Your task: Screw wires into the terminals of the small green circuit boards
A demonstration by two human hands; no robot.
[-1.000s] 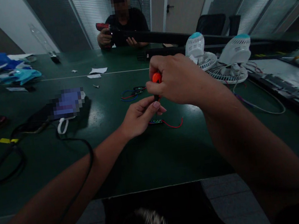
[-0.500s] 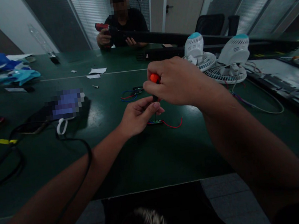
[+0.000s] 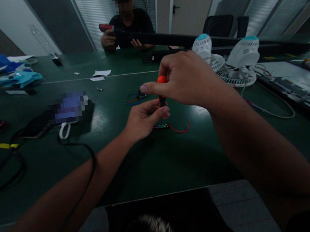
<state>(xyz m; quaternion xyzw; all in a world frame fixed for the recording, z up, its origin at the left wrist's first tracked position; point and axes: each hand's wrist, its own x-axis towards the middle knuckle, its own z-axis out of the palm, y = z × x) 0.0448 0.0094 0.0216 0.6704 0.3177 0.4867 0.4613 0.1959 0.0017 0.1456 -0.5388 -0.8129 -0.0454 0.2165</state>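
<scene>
An orange and black screwdriver [image 3: 162, 98] stands nearly upright, its thin shaft pointing down at a small green circuit board [image 3: 162, 126] on the table. Fingers and thumb of my left hand [image 3: 143, 120] close around its lower part, just above the board. My right hand [image 3: 185, 77] is at the top of the handle, its thumb stretched out to the left and off the grip, its index finger bent beside the orange end. A red wire [image 3: 184, 130] curves off the board's right side. Whether the screwdriver's tip touches a screw is too small to tell.
Behind my hands lies another small part with blue and red wires [image 3: 134, 100]. White fans [image 3: 241, 63] stand at right beside a flat panel [image 3: 295, 78]. A black cable [image 3: 91, 154] crosses my left forearm. Opposite sits a person [image 3: 131, 24] holding a red and black tool [image 3: 106, 27].
My right hand has loosened around the screwdriver handle; its thumb has swung out to the left and the knuckles have risen. My left hand keeps its hold, and the board stays in place.
</scene>
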